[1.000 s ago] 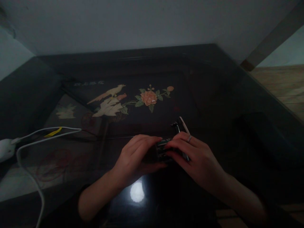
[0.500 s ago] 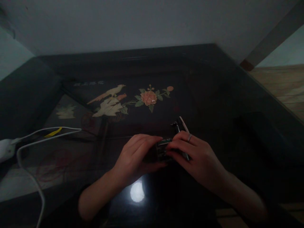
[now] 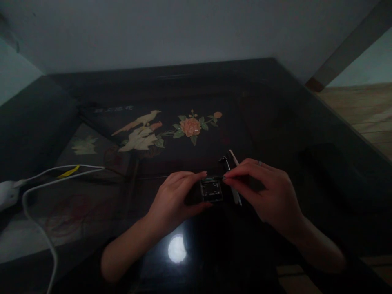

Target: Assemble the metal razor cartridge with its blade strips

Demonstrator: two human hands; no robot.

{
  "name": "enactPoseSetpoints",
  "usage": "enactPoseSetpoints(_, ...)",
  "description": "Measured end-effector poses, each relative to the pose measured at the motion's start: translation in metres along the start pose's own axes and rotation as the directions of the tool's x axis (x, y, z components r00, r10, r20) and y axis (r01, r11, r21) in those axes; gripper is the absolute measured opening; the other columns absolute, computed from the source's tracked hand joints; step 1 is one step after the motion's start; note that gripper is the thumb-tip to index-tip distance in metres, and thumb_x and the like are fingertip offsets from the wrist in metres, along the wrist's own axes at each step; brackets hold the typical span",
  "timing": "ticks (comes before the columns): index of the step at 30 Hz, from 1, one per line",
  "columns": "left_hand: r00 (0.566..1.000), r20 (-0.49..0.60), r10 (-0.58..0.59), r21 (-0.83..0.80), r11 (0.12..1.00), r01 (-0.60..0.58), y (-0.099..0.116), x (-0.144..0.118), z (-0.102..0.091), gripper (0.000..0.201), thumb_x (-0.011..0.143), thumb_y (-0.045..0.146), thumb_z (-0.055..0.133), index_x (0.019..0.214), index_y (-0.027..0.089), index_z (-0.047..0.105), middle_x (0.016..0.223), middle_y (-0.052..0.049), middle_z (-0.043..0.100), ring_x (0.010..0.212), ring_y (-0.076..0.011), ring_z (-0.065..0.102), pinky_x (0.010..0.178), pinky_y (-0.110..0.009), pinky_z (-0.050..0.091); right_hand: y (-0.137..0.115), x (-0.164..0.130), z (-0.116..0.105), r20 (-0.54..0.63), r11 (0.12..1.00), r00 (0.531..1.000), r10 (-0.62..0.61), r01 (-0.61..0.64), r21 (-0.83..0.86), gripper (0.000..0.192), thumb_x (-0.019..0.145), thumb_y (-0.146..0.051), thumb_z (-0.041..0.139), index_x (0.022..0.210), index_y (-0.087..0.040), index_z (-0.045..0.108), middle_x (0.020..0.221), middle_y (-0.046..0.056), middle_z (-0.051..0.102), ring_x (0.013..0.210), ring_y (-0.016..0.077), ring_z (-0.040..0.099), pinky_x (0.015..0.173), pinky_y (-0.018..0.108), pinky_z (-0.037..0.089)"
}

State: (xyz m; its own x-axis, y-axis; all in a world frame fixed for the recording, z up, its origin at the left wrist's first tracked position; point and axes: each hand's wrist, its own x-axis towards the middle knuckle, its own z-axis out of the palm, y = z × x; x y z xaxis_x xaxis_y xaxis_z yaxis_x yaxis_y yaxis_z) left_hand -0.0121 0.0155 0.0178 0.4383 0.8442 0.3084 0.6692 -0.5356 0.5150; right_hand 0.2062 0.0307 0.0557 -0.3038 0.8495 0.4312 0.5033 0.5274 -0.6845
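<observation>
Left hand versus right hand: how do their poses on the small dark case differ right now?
The left hand clasps the case from its left side, fingers on the top edge and thumb under it; the right hand only pinches at the top right corner with its fingertips. The left lies low to the table; the right is arched higher. The right wears a ring; the left shows none. Both touch the case.
</observation>
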Motion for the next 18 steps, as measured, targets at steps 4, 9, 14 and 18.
enactPoseSetpoints(4,0.998,0.053,-0.035,-0.011,0.999,0.036,-0.0006,0.001,0.0037,0.053,0.071,0.026,0.08,0.119,0.018,0.059,0.109,-0.01,0.072,0.098,-0.0259,0.067,0.086,-0.043,0.054,0.0019,0.0004,0.0011,-0.011,1.0,1.0,-0.014,0.014,0.0,0.009,0.084,-0.01,0.065,0.081,-0.019,0.067,0.072,0.0,0.067,0.064,0.0132,0.064,0.058,0.023,0.05)
enactPoseSetpoints(9,0.997,0.079,-0.019,0.001,1.0,0.019,-0.0008,0.0022,0.0063,0.05,0.071,0.025,0.079,0.116,0.02,0.059,0.11,-0.009,0.072,0.1,-0.0265,0.067,0.09,-0.046,0.051,0.003,0.0004,0.0028,-0.007,1.0,1.0,-0.018,0.018,-0.011,0.009,0.086,-0.013,0.063,0.081,-0.019,0.067,0.072,0.0,0.068,0.065,0.0139,0.064,0.059,0.024,0.05)
enactPoseSetpoints(14,0.996,0.081,-0.027,0.032,0.999,0.024,-0.0001,0.0023,0.0061,0.048,0.071,0.024,0.078,0.116,0.02,0.059,0.109,-0.01,0.07,0.102,-0.0271,0.064,0.091,-0.047,0.049,0.003,0.0,0.0036,-0.007,1.0,1.0,-0.022,0.022,-0.006,0.009,0.086,-0.013,0.063,0.08,-0.019,0.067,0.072,0.0,0.068,0.065,0.0142,0.065,0.059,0.024,0.05)
enactPoseSetpoints(18,0.997,0.075,-0.02,0.03,0.999,0.018,-0.0002,0.002,0.0064,0.049,0.072,0.023,0.078,0.116,0.018,0.058,0.117,-0.012,0.069,0.109,-0.0289,0.06,0.092,-0.049,0.049,0.0038,-0.0014,0.0041,-0.004,1.0,1.0,-0.023,0.023,0.001,0.009,0.086,-0.012,0.063,0.081,-0.019,0.067,0.073,0.0,0.068,0.065,0.014,0.064,0.06,0.024,0.05)
